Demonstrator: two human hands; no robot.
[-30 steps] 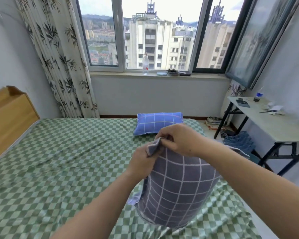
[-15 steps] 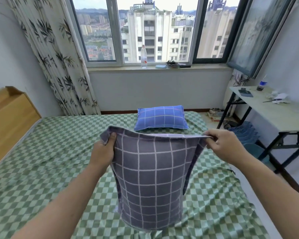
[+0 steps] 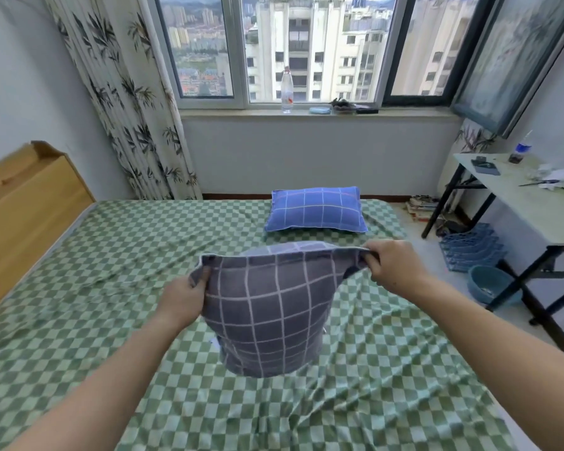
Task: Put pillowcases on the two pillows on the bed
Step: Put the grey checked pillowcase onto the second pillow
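Both hands — left hand (image 3: 184,296) and right hand (image 3: 393,266) — pinch the grey pillowcase (image 3: 271,310) rim corners; shake downward so the pillow inside settles fully.

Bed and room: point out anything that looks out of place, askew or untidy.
The green checked sheet is rumpled, with creases running across the bed. Under the side table, books lie in a loose pile on the floor beside blue baskets and a blue basin. Nothing looks spilled or damaged.

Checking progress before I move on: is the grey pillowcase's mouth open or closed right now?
Open: the left hand and right hand grip the grey pillowcase at its top corners, edges parted.
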